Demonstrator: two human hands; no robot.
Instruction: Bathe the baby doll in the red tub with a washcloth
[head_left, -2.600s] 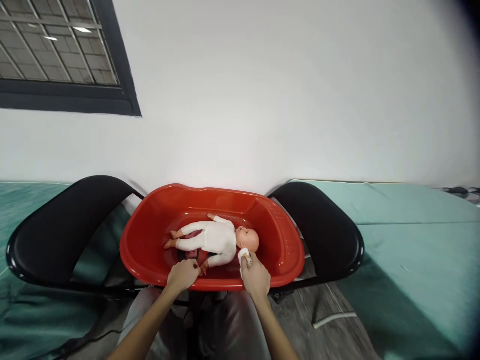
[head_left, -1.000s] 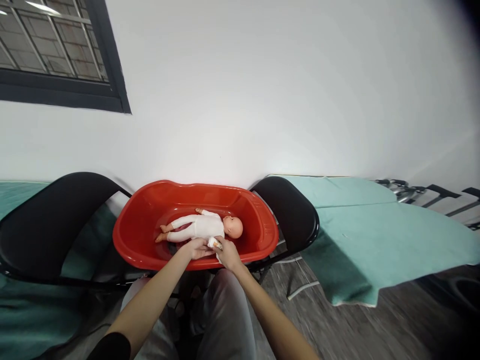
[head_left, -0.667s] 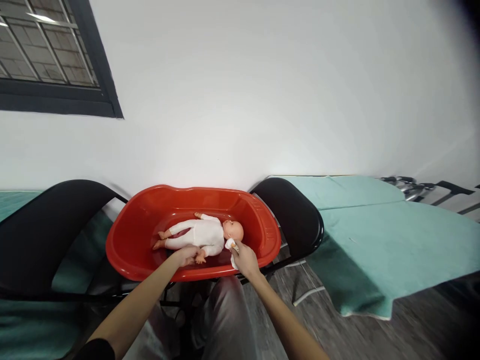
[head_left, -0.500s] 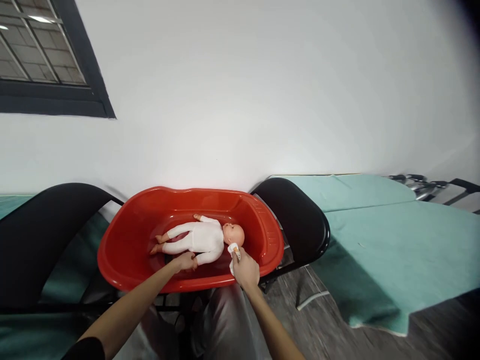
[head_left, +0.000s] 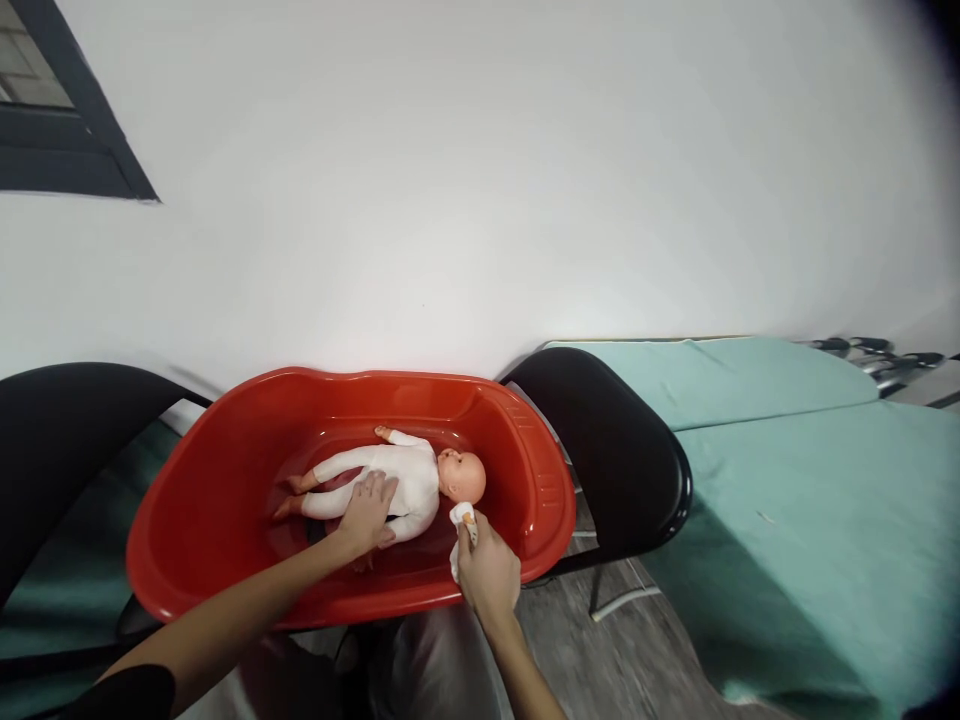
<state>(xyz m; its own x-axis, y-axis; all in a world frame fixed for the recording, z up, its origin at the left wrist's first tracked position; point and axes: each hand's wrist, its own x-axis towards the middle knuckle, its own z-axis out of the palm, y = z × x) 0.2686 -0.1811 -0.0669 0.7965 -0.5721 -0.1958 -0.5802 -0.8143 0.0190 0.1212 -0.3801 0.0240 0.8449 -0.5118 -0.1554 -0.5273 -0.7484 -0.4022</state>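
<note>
A baby doll (head_left: 416,470) with a white cloth body lies on its back in a red baby bathtub (head_left: 551,475), its head to the right. My left hand (head_left: 369,512) rests on the doll's lower body, fingers stretched out over the white fabric. Beside the doll's head, near the tub's front rim, my right hand (head_left: 487,570) is closed on a small white cloth (head_left: 457,540) with an orange pattern. Part of the cloth is hidden by the fingers.
Black chairs stand at both ends of the tub, one on the right (head_left: 600,450) and one on the left (head_left: 52,430). Green sheeting (head_left: 810,500) covers a surface at the right. A white wall (head_left: 435,200) rises behind, with a dark-framed window (head_left: 67,150) at upper left.
My left hand has moved from the doll's near arm onto its lower body and spread its fingers. The right hand keeps the cloth close to the head. The view has shifted slightly.
</note>
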